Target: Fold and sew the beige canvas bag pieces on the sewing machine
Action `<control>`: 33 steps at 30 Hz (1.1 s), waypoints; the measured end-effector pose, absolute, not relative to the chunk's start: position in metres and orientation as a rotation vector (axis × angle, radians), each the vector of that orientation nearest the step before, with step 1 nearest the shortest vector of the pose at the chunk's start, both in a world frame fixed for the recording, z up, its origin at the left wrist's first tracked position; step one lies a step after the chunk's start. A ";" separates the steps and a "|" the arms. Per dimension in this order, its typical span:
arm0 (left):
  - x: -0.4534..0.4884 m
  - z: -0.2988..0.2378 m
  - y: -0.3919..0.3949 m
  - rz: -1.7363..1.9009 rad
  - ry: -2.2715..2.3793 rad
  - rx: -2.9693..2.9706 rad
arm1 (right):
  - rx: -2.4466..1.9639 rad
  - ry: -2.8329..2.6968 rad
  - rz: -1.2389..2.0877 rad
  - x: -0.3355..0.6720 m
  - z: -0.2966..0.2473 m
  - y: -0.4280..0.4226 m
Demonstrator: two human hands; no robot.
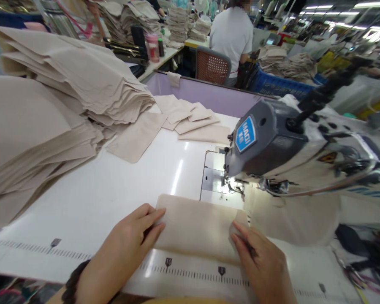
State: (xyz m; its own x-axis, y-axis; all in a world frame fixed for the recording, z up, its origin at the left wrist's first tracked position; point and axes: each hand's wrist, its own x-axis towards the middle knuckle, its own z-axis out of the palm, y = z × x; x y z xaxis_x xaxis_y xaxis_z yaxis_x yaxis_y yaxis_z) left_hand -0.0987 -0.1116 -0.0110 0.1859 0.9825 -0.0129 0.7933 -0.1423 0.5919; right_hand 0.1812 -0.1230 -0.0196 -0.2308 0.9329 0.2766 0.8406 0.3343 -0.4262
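A folded beige fabric piece lies flat on the white sewing table, just in front of the needle of a grey sewing machine. My left hand pinches the piece's left edge, fingers pressed together on the cloth. My right hand grips its right edge, thumb and fingers closed on the fabric. A printed ruler scale runs along the table's front edge under both hands.
A tall stack of beige fabric fills the left side. Several small cut pieces lie at the back of the table. A person in a white shirt sits beyond on a chair; a blue crate stands behind the machine.
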 end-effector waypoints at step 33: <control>-0.110 -0.029 -0.112 0.441 1.746 2.120 | -1.699 -1.951 0.469 0.172 -0.004 -0.114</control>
